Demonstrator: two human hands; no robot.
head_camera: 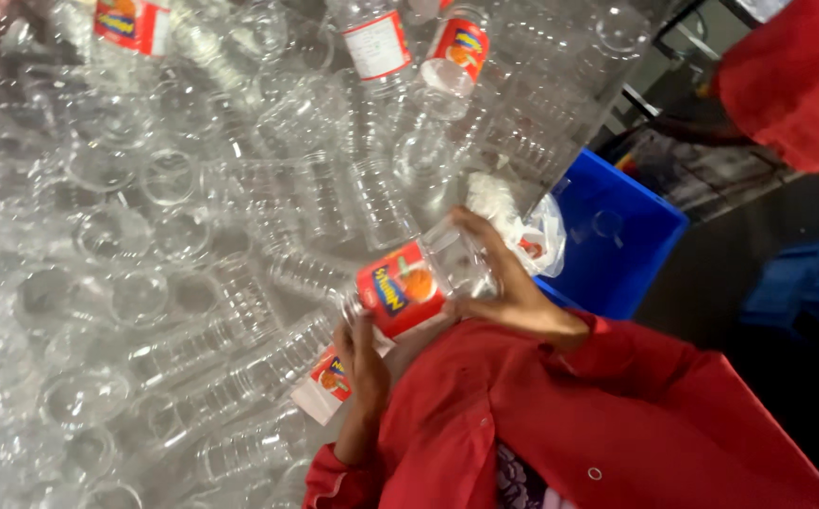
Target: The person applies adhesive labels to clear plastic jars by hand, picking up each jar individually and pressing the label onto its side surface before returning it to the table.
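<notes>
Both hands on one clear plastic bottle with a red-orange label point(419, 283), centre frame: right hand point(504, 273) wrapped round its body, left hand point(360, 353) pinching the label end. Looks like mid-labelling; next needs the sleeve seated square. Blue plastic crate point(617, 245) at 3 o'clock.

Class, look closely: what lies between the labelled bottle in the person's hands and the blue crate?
In the head view, a crumpled clear plastic bag lies between the red-labelled bottle and the blue crate, resting at the crate's edge.
</notes>
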